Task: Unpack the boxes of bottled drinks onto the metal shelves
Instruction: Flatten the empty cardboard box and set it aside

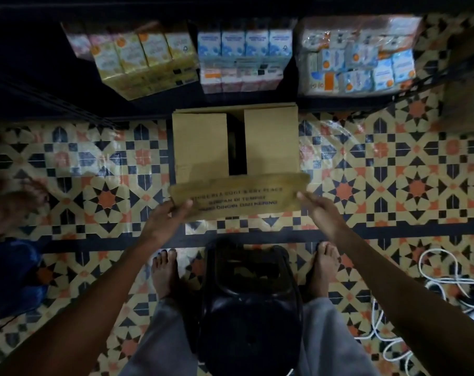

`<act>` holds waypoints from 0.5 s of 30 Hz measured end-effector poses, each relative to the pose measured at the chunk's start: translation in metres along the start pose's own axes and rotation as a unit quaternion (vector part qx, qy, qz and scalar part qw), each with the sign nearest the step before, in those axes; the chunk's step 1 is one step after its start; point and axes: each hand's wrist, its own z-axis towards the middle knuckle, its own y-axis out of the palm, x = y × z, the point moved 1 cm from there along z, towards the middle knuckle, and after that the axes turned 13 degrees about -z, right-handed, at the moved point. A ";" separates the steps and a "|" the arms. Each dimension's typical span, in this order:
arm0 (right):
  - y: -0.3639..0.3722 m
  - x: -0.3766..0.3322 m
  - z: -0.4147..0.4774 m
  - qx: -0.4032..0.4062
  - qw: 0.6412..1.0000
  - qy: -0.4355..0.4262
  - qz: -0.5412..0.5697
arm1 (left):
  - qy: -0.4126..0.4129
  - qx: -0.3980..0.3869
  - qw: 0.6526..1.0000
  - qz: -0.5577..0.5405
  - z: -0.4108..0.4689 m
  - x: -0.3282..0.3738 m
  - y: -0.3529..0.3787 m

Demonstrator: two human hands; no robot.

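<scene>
Head view, looking steeply down in dim light: the left hand [166,216] pinches the left end of the near flap [238,198] of the cardboard box [271,142], thumb on the printed top face and fingers hidden underneath. The right hand [320,210] pinches the flap's right end the same way, and its fingers are hidden too. The flap is lifted toward the person, and its print is too blurred to read fully. The box stands on the patterned floor [393,172]. Two inner flaps lie flat across it with a dark gap between them, and the contents cannot be made out. Just beyond the box, the metal shelf [325,103] holds wrapped packs of cartons [246,58] with smeared labels. On the person's side of the box, a black stool [250,308] sits between two bare feet. Right of the box lies a white cable [393,335], cut off by the frame edge. Far left of the box is a blurred brown shape [10,210] that I cannot identify.
</scene>
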 end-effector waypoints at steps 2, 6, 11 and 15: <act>0.007 -0.004 0.007 0.088 0.996 0.001 -0.033 | -0.022 0.054 0.998 -0.010 0.009 0.010 -0.001; 0.024 -0.006 0.011 0.178 0.978 0.037 -0.105 | -0.052 0.039 0.996 0.066 0.030 -0.002 -0.009; 0.029 0.016 0.011 0.078 0.948 0.097 -0.295 | -0.173 -0.100 0.978 0.059 0.020 -0.012 -0.011; 0.031 0.025 0.010 -0.013 0.910 0.125 -0.394 | -0.149 -0.220 0.923 0.280 0.022 -0.014 -0.018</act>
